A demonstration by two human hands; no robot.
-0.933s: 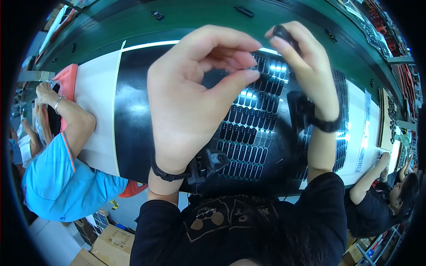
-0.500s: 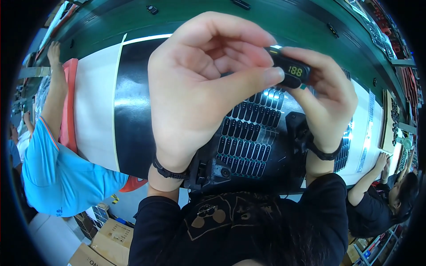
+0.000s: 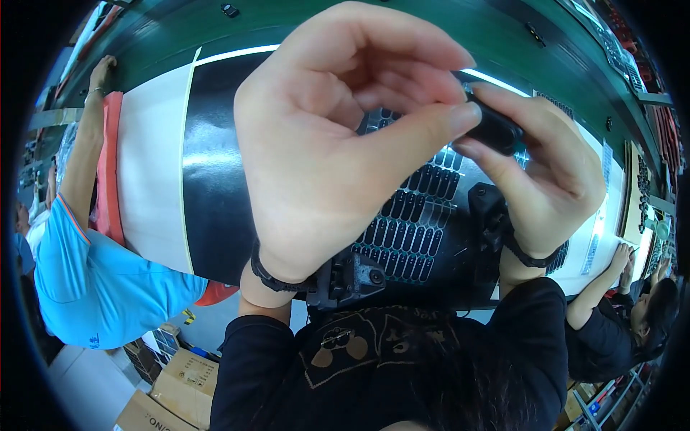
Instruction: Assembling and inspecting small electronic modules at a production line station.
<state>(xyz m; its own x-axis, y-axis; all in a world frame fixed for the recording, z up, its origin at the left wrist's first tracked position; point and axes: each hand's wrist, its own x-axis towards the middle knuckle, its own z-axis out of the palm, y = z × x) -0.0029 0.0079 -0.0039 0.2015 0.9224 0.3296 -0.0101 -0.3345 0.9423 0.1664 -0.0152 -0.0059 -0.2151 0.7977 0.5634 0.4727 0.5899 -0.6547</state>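
Black and oblong, a small device [image 3: 497, 131] sits pinched between the fingers of the right hand [image 3: 557, 179]. Fingers of the left hand [image 3: 316, 151] curl at its left end, though whether they pinch it cannot be told; dark oblong pieces [image 3: 408, 207] lie in rows on the surface [image 3: 215, 208] below.
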